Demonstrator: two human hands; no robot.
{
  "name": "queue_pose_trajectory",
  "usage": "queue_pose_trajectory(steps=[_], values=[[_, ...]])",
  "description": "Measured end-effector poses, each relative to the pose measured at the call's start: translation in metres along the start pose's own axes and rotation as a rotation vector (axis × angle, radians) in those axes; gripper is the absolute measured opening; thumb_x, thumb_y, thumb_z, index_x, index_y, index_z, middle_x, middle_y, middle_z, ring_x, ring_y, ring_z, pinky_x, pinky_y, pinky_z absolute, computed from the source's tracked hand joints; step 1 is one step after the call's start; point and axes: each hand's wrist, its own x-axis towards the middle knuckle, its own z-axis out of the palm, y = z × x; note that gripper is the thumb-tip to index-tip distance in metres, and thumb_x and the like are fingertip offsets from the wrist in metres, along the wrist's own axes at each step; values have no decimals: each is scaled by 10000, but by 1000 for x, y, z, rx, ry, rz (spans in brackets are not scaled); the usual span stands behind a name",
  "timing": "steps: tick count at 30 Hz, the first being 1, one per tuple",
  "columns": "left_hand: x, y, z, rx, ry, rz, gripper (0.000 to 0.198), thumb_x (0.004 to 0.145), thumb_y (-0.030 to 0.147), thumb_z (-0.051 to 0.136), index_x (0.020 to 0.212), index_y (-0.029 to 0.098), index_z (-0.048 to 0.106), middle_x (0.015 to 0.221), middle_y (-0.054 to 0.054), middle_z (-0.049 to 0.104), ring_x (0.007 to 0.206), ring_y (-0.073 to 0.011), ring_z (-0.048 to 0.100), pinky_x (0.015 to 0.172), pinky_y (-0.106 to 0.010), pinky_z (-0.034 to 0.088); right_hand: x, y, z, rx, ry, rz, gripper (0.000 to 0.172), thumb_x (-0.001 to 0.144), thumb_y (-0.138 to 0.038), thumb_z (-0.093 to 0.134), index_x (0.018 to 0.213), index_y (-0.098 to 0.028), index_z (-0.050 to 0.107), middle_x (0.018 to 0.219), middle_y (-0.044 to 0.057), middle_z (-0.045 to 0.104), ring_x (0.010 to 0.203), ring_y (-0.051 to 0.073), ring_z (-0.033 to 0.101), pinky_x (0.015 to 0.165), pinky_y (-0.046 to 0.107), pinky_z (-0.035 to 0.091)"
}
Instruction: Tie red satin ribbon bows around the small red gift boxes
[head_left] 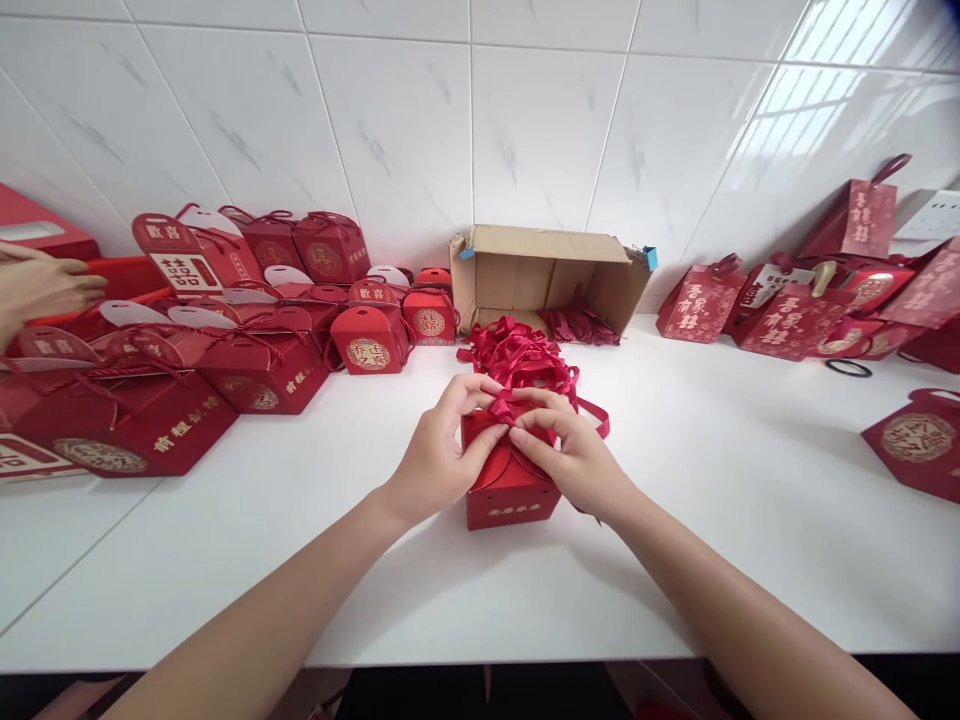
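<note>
A red gift box (514,497) with gold lettering on its front stands upright on the white table, between my two hands. On its top is a knotted red ribbon (504,408). My left hand (448,445) pinches the ribbon from the left side, thumb and fingers closed on it. From the right, my right hand (574,445) pinches the same ribbon, its thumb tip close to the left thumb. Fingers hide part of the knot and the box's lid. Directly behind the box lies a heap of loose red ribbons (517,350).
An open cardboard box (517,285) on its side holds more ribbon by the tiled wall. Many red gift boxes (262,370) crowd the left, where another person's hand (45,285) reaches in. More boxes (697,305) and a black ring (849,368) sit at right.
</note>
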Motion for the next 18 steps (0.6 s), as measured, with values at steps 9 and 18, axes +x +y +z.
queue_pose_trajectory(steps=[9, 18], values=[[9, -13, 6, -49, 87, 34, 153, 822, 250, 555, 944, 196, 481, 908, -24, 561, 867, -133, 553, 839, -276, 450, 2, 7, 6, 355, 43, 98, 232, 829, -415, 592, 799, -214, 705, 1387, 45, 428, 1258, 237, 431, 1010, 364, 383], [7, 0, -9, 16, -87, -61, 184, 799, 319, 602, 927, 195, 650, 986, -42, 654, 950, -184, 584, 881, -317, 446, -1, 3, 11, 319, 135, 140, 214, 790, -434, 635, 802, -240, 724, 1419, 28, 391, 1288, 250, 393, 1021, 382, 371]])
